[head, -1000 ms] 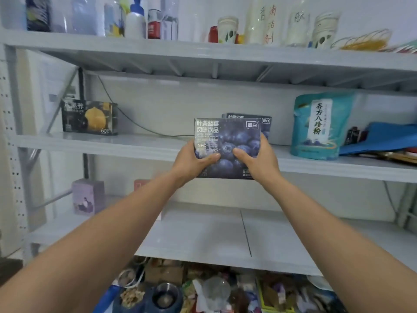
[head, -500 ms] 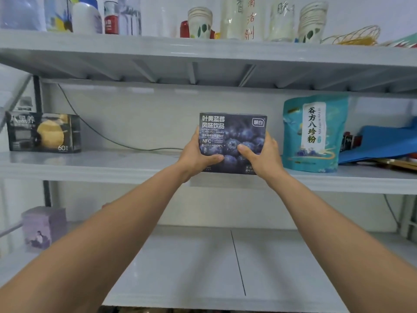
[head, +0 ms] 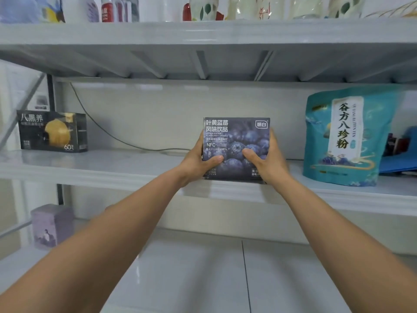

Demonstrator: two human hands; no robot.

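A dark blue box printed with blueberries (head: 237, 136) stands upright on the middle shelf (head: 135, 168), near its front edge. My left hand (head: 198, 159) grips its left side, thumb across the front. My right hand (head: 266, 159) grips its right side the same way. The box's bottom edge sits level with the shelf surface. Anything behind the box is hidden by it.
A black box with a yellow fruit picture (head: 53, 131) stands at the shelf's left, a teal pouch (head: 347, 136) at the right, blue items (head: 404, 154) beyond it. A grey cable (head: 108, 136) runs along the wall. Bottles and cups line the top shelf; a lilac box (head: 53, 225) sits on the lower shelf.
The box held in both hands has gone from in front of the shelf onto it, hiding the second identical box behind. The view moved closer and upward.
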